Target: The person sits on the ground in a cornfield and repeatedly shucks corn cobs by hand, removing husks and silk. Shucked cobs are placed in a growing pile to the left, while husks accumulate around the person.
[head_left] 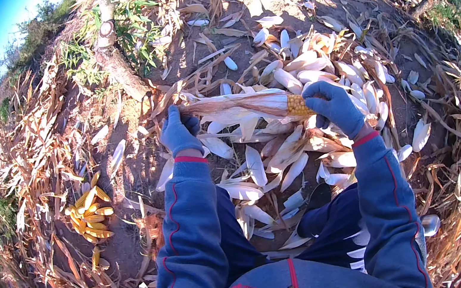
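Note:
Stretched level between my gloved hands is an ear of corn, its yellow kernels bare at the right end. Pale husk with brown silk strands still wraps the longer part toward the left. My left hand, in a blue-grey glove, is closed on the gathered husk at the left end. My right hand, gloved alike, grips the bare kernel end, its fingertips partly hidden behind the cob. Beneath and beyond the ear lies a heap of corn in white husks.
A small pile of husked yellow cobs lies on the ground at the left. A tree trunk rises at the far left, with green leaves beside it. Dry stalks and loose husks cover the soil around. My shoe is among the husks.

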`<action>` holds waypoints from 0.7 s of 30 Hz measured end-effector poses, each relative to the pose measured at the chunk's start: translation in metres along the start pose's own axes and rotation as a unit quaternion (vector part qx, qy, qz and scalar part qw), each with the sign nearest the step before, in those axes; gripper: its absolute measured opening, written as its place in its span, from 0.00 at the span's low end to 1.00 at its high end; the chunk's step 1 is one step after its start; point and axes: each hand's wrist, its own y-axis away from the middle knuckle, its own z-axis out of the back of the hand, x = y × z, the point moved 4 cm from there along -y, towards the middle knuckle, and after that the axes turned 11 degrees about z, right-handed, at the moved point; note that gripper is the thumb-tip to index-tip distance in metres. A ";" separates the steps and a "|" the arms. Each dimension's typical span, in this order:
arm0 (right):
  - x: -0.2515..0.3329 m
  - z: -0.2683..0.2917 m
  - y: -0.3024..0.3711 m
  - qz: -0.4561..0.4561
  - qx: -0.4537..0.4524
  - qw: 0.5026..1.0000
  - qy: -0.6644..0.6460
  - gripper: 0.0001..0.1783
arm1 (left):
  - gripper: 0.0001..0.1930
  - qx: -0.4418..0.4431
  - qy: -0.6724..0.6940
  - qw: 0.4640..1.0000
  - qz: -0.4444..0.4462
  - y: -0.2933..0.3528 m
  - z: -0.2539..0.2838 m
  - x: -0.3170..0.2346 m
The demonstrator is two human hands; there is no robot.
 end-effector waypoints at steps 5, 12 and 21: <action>-0.014 0.007 -0.004 -0.008 -0.073 0.996 0.043 0.09 | 0.11 0.019 -0.011 0.995 -0.093 0.008 0.004 -0.024; 0.003 -0.025 -0.008 0.013 -0.023 0.995 0.097 0.09 | 0.14 0.286 -0.390 0.742 -0.464 0.082 -0.061 0.041; 0.003 -0.027 -0.005 0.049 -0.033 0.997 0.058 0.08 | 0.16 0.195 -0.554 0.669 -0.455 0.078 -0.063 0.054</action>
